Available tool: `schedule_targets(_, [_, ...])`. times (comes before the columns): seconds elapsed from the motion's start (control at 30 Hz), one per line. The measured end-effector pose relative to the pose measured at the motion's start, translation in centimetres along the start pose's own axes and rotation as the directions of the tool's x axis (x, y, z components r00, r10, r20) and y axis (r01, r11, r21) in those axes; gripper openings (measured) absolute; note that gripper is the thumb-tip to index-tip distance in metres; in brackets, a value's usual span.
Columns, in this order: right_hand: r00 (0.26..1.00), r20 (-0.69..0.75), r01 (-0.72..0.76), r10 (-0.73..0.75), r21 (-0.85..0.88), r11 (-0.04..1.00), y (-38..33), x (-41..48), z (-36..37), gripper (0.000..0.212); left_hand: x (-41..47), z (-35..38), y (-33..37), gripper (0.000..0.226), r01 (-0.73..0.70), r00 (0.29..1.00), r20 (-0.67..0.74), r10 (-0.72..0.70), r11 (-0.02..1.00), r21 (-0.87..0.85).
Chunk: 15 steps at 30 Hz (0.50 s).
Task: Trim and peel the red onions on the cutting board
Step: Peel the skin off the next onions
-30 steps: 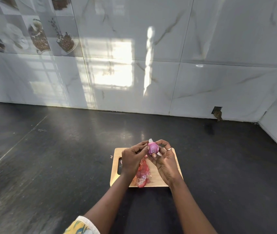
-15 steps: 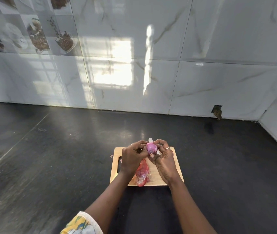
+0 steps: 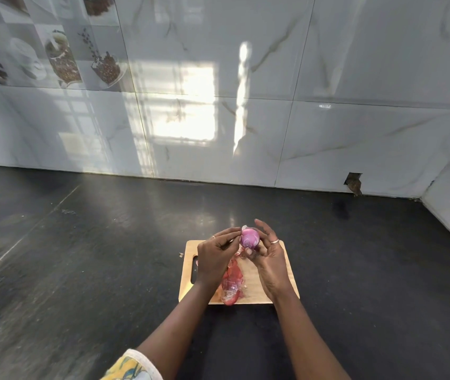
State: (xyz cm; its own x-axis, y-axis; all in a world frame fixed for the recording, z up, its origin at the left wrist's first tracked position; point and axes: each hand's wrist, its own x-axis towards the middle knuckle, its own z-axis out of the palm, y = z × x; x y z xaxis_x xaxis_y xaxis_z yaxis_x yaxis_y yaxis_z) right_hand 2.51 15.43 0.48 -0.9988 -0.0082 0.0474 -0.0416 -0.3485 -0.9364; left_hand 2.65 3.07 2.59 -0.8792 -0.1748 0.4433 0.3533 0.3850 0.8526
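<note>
- Head view, the only one we have. Dark counter running back to a glossy marbled tile wall; a small broken hole sits at the wall's base on the right.
- Wooden board lies flat on the counter, near the person, with its handle slot at the left end.
- Onion: purple and shiny, most of the outer skin off. It is held up in the air over the far edge of the board, not touching it.
- Right hand: cradles the onion from the right, thumb under the near side, fingers curved round the back. The upper fingers stand loosely apart above it. A ring shows on one finger.
- Left hand: fingers curled, with the index tip and thumb meeting at the onion's upper left edge in a narrow pinch. A pale scrap shows there; whether it is skin being gripped we cannot tell.
- Peels: a reddish, papery heap on the board between the two wrists, reaching to the near edge.
- A patterned yellow sleeve covers the left arm at the bottom of the frame.
</note>
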Motion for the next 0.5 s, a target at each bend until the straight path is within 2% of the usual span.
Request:
schedule_targets(0.27, [1.000, -0.004, -0.022, 0.021, -0.107, 0.994, -0.28, 0.06, -0.30, 0.053, 0.83, -0.82, -0.65, 0.014, -0.255, 0.966, 0.092, 0.241, 0.945, 0.202])
schedule_targets(0.5, [1.000, -0.011, -0.024, 0.024, -0.079, 0.997, -0.04, 0.07, -0.08, 0.053, 0.94, -0.56, -0.78, 0.008, -0.327, 0.945, 0.136, 0.299, 0.890, 0.316])
